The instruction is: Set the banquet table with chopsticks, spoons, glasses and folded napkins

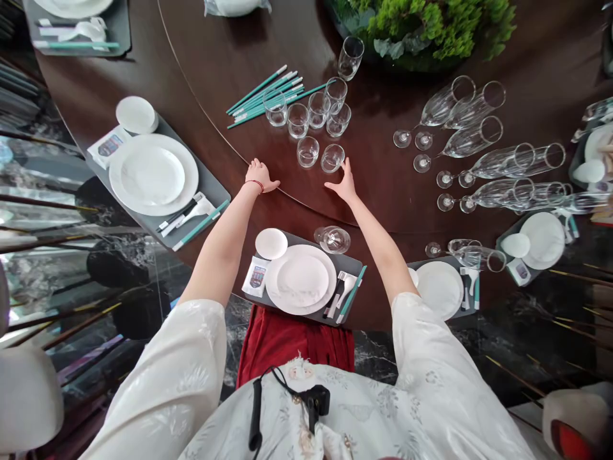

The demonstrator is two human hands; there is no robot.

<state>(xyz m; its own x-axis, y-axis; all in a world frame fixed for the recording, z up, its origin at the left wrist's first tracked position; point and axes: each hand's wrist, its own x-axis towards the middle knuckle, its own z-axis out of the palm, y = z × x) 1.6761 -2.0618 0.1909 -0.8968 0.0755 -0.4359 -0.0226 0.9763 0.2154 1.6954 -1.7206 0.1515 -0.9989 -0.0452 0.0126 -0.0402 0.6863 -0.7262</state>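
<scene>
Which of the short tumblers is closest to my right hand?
The front right tumbler, right at the fingertips of your right hand; the tumbler beside it sits farther left.

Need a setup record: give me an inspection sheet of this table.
surface: dark polished wood table with a turntable.
job's things: glass tumblers and teal-handled chopsticks on the turntable.
clutter: stemmed glasses lying on their sides.
grippers: left hand open at the turntable edge; right hand open beside the tumblers.
cables: black cord hanging at the person's chest.
surroundings: white plates on grey mats, marble floor, red cloth.
</scene>
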